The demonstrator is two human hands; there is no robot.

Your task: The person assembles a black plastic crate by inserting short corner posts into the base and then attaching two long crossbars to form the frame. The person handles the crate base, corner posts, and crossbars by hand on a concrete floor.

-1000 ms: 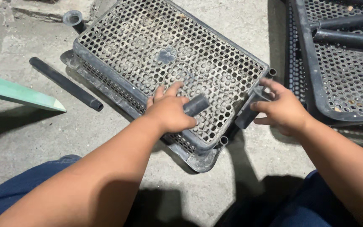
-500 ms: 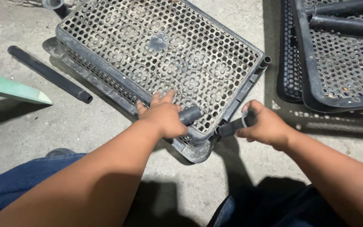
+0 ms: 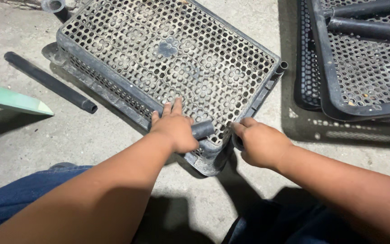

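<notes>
Concrete floor (image 3: 113, 135), grey and dusty | perforated grey plastic tray (image 3: 168, 58) fills upper centre | left hand (image 3: 174, 131) at tray's near edge — fingers curled round a short dark tube (image 3: 202, 129) | right hand (image 3: 260, 144) fisted at tray's lower-right corner — contents hidden | long black tube (image 3: 50, 82) lies left | stacked trays (image 3: 362, 77) upper right

— What carries it all?
— A bare concrete floor (image 3: 91, 135), grey and stained.
— And directly on it?
— A perforated dark plastic shelf tray (image 3: 168, 58) at upper centre, a black pipe (image 3: 50, 82) at left, a green board (image 3: 12, 100) at the left edge, stacked trays (image 3: 362, 81) at upper right.
</notes>
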